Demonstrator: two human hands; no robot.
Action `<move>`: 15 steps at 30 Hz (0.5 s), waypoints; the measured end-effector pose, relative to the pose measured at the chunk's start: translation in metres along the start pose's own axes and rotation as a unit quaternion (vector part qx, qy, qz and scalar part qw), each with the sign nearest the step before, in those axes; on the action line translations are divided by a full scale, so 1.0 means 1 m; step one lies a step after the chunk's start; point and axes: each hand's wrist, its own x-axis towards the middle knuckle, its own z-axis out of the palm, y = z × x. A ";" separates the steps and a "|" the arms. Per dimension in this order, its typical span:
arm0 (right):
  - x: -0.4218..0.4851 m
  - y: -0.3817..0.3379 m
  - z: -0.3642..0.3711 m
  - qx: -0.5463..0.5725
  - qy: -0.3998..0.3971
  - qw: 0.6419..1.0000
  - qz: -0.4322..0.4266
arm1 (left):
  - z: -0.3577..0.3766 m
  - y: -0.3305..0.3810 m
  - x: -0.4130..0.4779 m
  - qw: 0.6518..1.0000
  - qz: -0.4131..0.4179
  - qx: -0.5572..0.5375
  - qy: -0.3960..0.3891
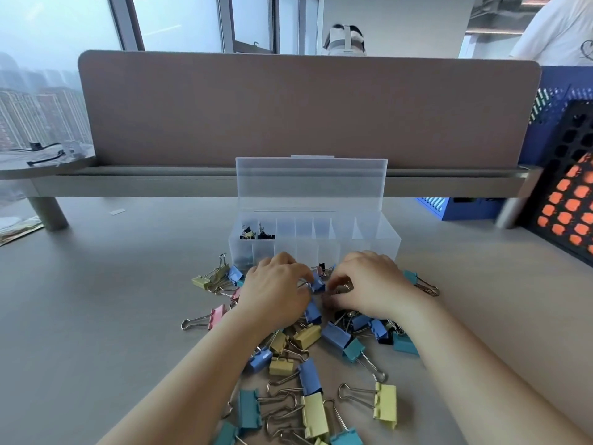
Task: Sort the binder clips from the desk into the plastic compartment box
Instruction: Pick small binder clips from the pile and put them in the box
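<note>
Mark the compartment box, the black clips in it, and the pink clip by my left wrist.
compartment box (385, 248), head view, right front wall
black clips (265, 235), head view, dark bodies
pink clip (217, 316), head view, pink body

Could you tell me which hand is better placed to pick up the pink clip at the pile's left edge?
Probably the left. The left hand lies just beside the pink clip; the right hand would have to cross over it.

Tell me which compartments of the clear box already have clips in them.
The two at the left end of the compartment box, which hold small black clips; the compartments to their right look empty.
</note>
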 end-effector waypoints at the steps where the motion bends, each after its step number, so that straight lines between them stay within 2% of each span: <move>1: 0.000 -0.001 0.001 -0.006 0.006 1.000 -0.001 | 0.000 -0.001 0.000 1.000 -0.006 0.008 0.004; 8: 0.000 -0.003 0.001 0.004 0.004 1.000 -0.013 | -0.002 0.003 0.008 0.999 -0.032 0.009 0.039; 10: 0.001 0.000 -0.003 0.108 0.023 0.994 0.013 | 0.000 0.007 0.014 0.999 -0.028 0.007 0.036; 12: 0.001 0.006 -0.011 0.291 0.055 0.952 0.082 | 0.002 0.012 0.023 0.999 -0.026 0.011 0.035; 15: 0.001 0.016 -0.018 0.543 0.069 0.819 0.173 | 0.007 0.019 0.035 0.999 -0.041 0.018 0.031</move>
